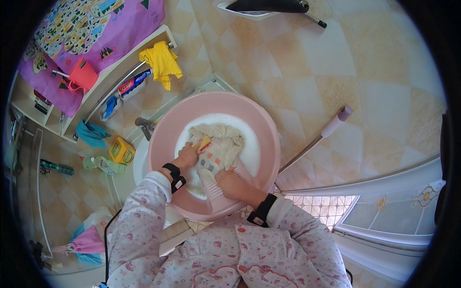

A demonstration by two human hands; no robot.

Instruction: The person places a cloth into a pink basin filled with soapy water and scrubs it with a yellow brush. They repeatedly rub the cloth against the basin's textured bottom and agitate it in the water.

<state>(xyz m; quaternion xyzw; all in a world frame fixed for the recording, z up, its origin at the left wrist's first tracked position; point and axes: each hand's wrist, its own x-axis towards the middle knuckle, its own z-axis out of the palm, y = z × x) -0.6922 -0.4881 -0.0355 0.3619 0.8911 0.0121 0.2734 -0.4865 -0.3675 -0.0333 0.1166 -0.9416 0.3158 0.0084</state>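
A wide pink basin [263, 113] sits in front of me with white suds [252, 151] inside. A pale beige cloth [223, 134] with grey and orange squares lies bunched in it, partly over a pink ribbed washboard [214, 191] that leans on the near wall. My left hand [187, 156] is closed around a small yellow block [203, 142] against the cloth's left part; its exact kind is unclear. My right hand [232, 185] grips the cloth's near edge on the washboard, with the fingertips partly hidden.
A metal faucet [144, 125] and white sink [139, 162] are at the basin's left. Beyond stand a yellow bottle [122, 151] and a pale green bottle [109, 166]. A yellow cloth [162, 62] hangs from a rail. A pole with a pink grip [331, 128] leans right of the basin.
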